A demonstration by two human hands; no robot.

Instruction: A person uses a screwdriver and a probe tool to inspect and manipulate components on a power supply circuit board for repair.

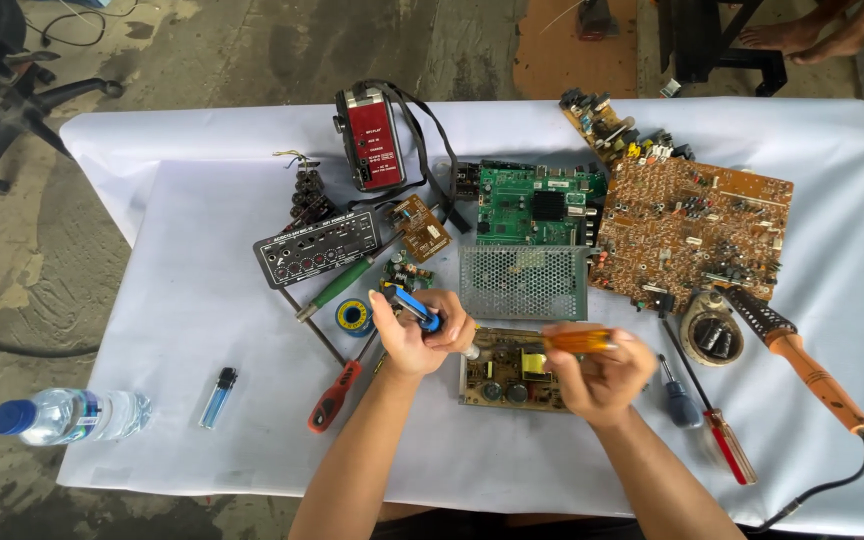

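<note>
My left hand [420, 333] is closed around a small blue-handled tool [414, 305], held just above the left edge of a small power supply board [508, 372]. Over the same board my right hand [600, 372] grips an orange transparent-handled screwdriver [578, 341], its tip pointing left toward the left hand. The board lies flat on the white cloth [202, 300], just below a perforated metal cover [523, 282]. What the two tools touch between the hands is hidden by my fingers.
Around the hands lie a green circuit board [537, 206], a large brown circuit board [692, 232], a red radio [371, 138], a black panel [317, 247], a solder spool [353, 316], several screwdrivers, a soldering iron [802, 360], a blue lighter [219, 396] and a water bottle [67, 415].
</note>
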